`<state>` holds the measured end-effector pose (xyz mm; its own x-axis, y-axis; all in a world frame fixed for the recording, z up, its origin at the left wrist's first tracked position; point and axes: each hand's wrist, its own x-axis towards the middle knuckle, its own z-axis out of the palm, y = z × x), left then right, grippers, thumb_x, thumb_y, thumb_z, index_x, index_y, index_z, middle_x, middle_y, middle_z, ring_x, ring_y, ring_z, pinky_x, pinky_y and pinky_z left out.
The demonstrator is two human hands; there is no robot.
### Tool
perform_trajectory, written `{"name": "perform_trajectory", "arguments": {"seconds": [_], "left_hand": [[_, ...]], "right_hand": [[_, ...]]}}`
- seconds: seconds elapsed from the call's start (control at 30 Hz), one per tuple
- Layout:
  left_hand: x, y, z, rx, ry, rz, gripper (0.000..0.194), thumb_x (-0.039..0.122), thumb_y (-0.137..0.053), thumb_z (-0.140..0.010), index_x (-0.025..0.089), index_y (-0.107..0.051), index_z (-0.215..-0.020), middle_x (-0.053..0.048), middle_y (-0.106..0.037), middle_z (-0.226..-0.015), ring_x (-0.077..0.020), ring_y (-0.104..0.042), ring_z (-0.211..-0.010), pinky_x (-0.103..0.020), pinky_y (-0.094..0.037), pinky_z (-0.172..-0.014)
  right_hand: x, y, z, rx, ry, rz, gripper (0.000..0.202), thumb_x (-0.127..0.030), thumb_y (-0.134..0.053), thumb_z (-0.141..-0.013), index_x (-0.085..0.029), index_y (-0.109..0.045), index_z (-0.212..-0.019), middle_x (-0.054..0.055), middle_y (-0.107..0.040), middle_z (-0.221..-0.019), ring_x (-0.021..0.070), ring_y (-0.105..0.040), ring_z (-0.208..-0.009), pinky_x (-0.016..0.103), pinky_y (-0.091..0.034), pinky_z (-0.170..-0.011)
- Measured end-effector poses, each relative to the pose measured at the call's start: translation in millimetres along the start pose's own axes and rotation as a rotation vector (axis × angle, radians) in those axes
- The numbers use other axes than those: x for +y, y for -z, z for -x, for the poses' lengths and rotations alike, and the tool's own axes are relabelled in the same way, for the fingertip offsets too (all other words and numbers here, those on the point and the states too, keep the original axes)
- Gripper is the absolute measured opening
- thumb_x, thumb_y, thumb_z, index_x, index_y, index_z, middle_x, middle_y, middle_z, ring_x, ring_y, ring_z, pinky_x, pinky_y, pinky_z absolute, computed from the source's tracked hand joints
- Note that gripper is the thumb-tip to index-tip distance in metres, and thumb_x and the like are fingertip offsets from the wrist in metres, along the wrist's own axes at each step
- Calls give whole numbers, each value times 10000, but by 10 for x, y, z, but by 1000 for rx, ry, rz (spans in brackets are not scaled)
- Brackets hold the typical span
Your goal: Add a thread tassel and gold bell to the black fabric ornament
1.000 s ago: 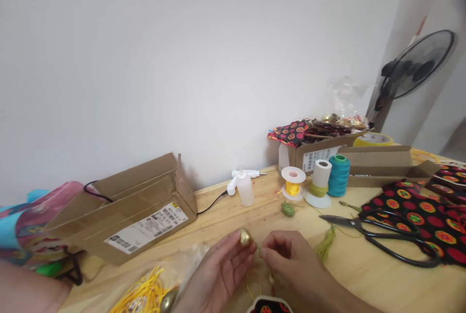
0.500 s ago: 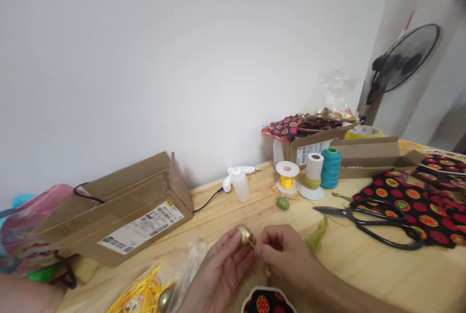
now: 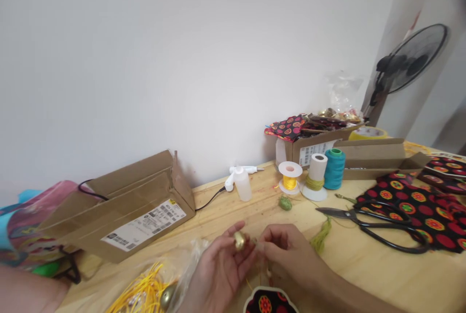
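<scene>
Gold bell right here in my left hand, fingers cupped loosely around it! My right hand works at the bell's three o'clock, thumb and forefinger pinched narrow; whatever's between them is too small for me to tell. Black patterned piece at five o'clock, scissors further out at three, white bottle up at twelve.
</scene>
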<state>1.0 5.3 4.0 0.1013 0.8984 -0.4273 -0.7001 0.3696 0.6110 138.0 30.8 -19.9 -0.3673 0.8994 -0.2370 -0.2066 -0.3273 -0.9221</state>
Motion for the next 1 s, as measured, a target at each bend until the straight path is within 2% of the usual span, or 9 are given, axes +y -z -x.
{"name": "perform_trajectory", "arguments": {"seconds": [0.07,0.17,0.3,0.4,0.53,0.63,0.8,0.9,1.0], "left_hand": [[12,15,16,-25,20,12,218,85,-542,-671,130,-600,-877,-49,-625,-713,-136,-600,-626,-224,-461,-555],[-22,9,44,-34,-7,-117,188,122,-645,-643,108,-642,-830,-13,-578,-575,-78,-508,-493,-160,-357,-431],[-130,-4,28,-29,-73,-261,264,201,-743,-576,107,-680,-814,-3,-561,-504,-65,-472,-475,-162,-353,-467],[-189,22,-30,-39,-175,-319,166,254,-741,-577,108,-688,-636,24,-500,-489,-53,-420,-448,-167,-325,-441],[-206,34,-60,-80,-257,-320,183,261,-746,-561,129,-647,-481,43,-434,-566,-53,-412,-453,-192,-349,-450],[-188,-20,-14,-63,-290,-333,165,248,-756,-544,132,-657,-482,34,-433,-661,-57,-457,-510,-183,-388,-486],[-141,-107,61,-33,-285,-360,125,267,-741,-566,149,-700,-574,18,-428,-773,-69,-485,-574,-181,-412,-522],[-127,-96,54,-30,-287,-379,115,254,-736,-578,145,-711,-603,13,-435,-763,-80,-484,-633,-160,-401,-551],[-144,-69,28,-29,-283,-358,134,241,-747,-560,128,-685,-522,22,-422,-732,-52,-457,-561,-146,-375,-499]], "right_hand": [[-17,-15,17,-17,-7,-42,111,-206,-545,-615,-168,-479,-535,-80,-437,-424,49,-366,-368,168,-287,-350],[-55,-22,33,-84,16,-39,101,-191,-557,-604,-156,-500,-527,-61,-486,-412,55,-397,-371,178,-295,-374],[-71,-9,29,-161,50,-53,151,-244,-592,-616,-146,-512,-533,-34,-537,-430,74,-451,-394,199,-342,-414],[-63,0,22,-184,32,-84,184,-282,-632,-613,-144,-525,-554,-44,-524,-412,66,-431,-377,190,-325,-400],[-93,20,21,-250,-20,-91,301,-405,-646,-622,-122,-565,-556,-47,-493,-402,38,-364,-346,178,-250,-375],[-120,47,11,-299,-53,-52,390,-495,-652,-590,-111,-587,-559,-42,-496,-425,28,-349,-338,183,-227,-378],[-119,73,-4,-300,-64,-27,428,-518,-644,-597,-121,-542,-477,-46,-466,-403,32,-340,-341,197,-194,-386],[-123,76,12,-306,-47,-5,427,-514,-642,-601,-124,-536,-465,-58,-426,-379,35,-321,-346,206,-174,-392],[-124,76,33,-314,-31,-21,402,-488,-659,-596,-119,-554,-477,-62,-413,-399,36,-304,-369,211,-170,-405]]}}
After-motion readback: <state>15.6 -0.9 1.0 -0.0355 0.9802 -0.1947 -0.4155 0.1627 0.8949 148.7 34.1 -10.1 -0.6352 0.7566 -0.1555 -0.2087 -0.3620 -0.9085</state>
